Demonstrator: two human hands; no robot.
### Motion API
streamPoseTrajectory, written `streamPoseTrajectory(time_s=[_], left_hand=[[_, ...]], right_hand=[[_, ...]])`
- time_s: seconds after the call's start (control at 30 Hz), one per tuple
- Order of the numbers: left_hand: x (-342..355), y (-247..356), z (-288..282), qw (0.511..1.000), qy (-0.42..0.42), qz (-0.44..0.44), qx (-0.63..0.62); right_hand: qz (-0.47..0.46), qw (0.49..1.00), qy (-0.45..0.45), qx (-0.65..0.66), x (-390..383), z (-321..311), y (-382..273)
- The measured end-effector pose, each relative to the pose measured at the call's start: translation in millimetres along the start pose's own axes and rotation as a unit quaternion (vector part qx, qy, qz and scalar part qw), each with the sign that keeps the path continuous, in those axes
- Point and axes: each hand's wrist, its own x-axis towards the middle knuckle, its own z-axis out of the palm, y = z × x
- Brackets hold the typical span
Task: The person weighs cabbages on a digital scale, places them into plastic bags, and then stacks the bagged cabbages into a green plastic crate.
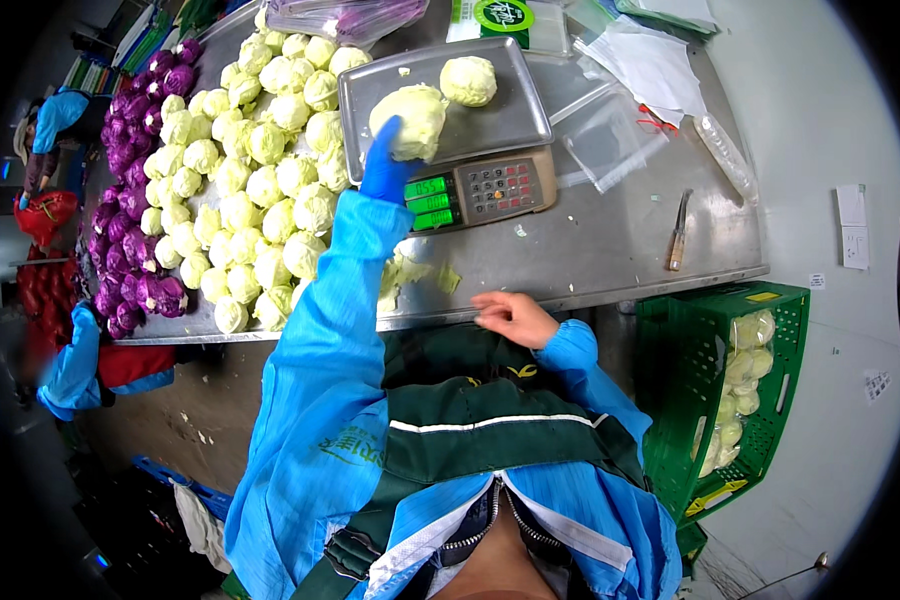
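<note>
My left hand (388, 160), in a blue glove, grips a pale green cabbage (413, 112) on the steel tray (360, 82) of a weighing scale. A second, smaller cabbage (468, 82) sits on the tray's right part. Below the tray are the scale's green display and keypad (496, 190). My bare right hand (515, 320) is near the table's front edge, fingers loosely bent and apart, holding nothing. Loose cabbage leaves (405, 280) lie left of it.
Pale cabbages (266, 184) and purple cabbages (125, 230) cover the steel table's left. A knife (678, 235), plastic bags (610, 140) and red scissors (658, 118) lie right. A green crate (670, 390) holds bagged cabbages. Two co-workers (62, 115) (75, 370) are at left.
</note>
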Motion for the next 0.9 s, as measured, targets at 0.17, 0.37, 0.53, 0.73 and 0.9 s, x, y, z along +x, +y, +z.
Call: streamPoseTrajectory(time_s=[0.17, 0.37, 0.53, 0.73, 0.9], left_hand=[[-72.5, -13.7, 75.4, 0.96, -0.141, -0.008, -0.241], [-116.5, -101.5, 119.4, 0.974, -0.187, 0.004, -0.126], [-145.9, -169.1, 153.2, 0.664, -0.313, 0.264, 0.625], [-76.4, -218.2, 149.5, 0.82, -0.212, -0.275, 0.454], [63.9, -277.6, 153.7, 0.644, -0.125, 0.174, 0.734]], right_hand=[[-0.104, 0.967, 0.168, 0.159, -5.1, -37.0, -17.5], [-0.24, 0.905, 0.136, 0.324, -14.3, -84.1, -72.0], [-0.237, 0.903, 0.122, 0.338, -71.6, -110.3, -27.5], [-0.263, 0.775, 0.194, 0.541, -141.6, -139.4, 30.6], [-0.299, 0.745, 0.258, 0.538, -174.2, -142.1, 55.4]])
